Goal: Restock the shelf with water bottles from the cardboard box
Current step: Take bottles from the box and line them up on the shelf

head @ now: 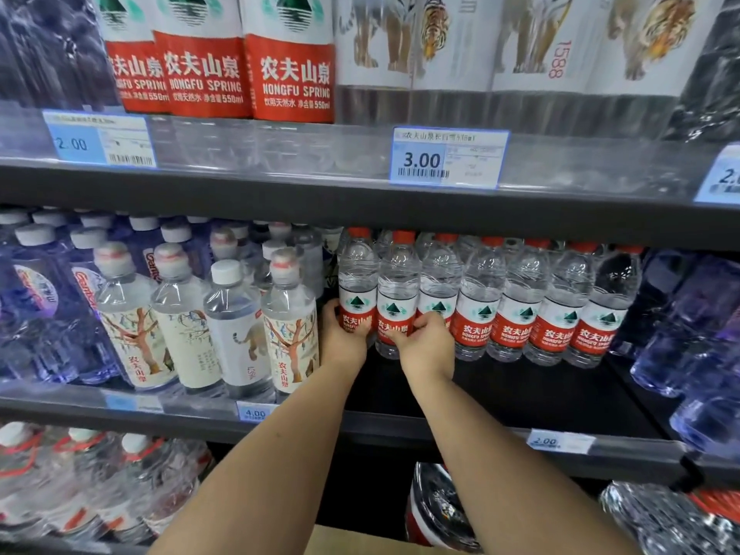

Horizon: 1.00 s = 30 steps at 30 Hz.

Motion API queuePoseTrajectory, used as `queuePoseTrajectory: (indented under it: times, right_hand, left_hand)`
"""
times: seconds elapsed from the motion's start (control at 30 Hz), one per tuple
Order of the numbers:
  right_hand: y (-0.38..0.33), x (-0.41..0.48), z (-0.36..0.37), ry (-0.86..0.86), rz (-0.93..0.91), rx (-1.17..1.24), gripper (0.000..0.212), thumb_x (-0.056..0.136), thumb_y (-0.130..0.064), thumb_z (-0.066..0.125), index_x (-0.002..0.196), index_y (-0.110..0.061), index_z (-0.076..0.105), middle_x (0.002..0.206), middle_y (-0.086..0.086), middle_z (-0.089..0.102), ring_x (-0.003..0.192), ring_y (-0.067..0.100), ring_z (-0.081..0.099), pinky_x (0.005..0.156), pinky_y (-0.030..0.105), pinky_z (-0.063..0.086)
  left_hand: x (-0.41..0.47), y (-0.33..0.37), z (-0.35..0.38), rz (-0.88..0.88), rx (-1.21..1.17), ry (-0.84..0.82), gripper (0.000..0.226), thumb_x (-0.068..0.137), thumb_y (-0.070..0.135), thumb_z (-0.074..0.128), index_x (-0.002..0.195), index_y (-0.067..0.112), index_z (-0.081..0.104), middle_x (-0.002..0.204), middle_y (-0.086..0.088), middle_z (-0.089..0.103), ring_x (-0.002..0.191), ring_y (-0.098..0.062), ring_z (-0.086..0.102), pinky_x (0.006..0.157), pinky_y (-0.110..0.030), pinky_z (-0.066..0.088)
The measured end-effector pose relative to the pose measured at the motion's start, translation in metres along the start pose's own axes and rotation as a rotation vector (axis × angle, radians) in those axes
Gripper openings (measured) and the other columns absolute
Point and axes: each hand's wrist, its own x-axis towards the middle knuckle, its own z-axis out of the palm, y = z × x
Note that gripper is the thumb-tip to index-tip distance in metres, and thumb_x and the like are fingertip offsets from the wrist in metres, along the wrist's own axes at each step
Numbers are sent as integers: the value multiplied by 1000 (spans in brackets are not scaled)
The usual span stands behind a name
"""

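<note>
Red-label bottles, upright on middle shelf [520,398]: left hand [340,334] grasps end bottle [357,290]; right hand [426,342] grasps its neighbour [397,294]. Bare shelf lies nearer than both hands.

Red-capped water bottles [480,302], clear, red-and-white labels, upright in row at back of middle shelf [520,398]. Leftmost bottle [357,286] and second bottle [398,294] stand at row's left end, each gripped at label. Shelf front bare.
</note>
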Motion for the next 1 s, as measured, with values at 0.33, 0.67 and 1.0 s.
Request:
queuePoseTrajectory:
  times: [0.33,0.67,1.0]
  right_hand:
    - [-6,-5,-5,-2,11,-16,27,84,-28,72,99,-16,54,79,2,68,75,22,65,65,31,51]
    - [-45,-66,-105,-162,-399,-512,27,86,-20,66,113,-17,60,110,4,62,102,27,59,75,33,48]
    - [-30,-177,-189,-177,-493,-689,38,77,-26,73,112,-18,60,113,9,61,110,32,54,86,39,50]
  left_hand:
    - [2,-4,-2,-55,109,-1,76,84,15,72,146,16,27,139,-9,51,128,-28,49,109,-47,38]
    - [-76,63,-24,130,443,-147,42,83,15,66,124,15,56,122,-10,61,110,-26,59,96,-36,48]
    - [-215,102,-75,714,1216,-281,40,84,26,57,124,20,54,124,-8,55,117,-32,46,91,-43,40]
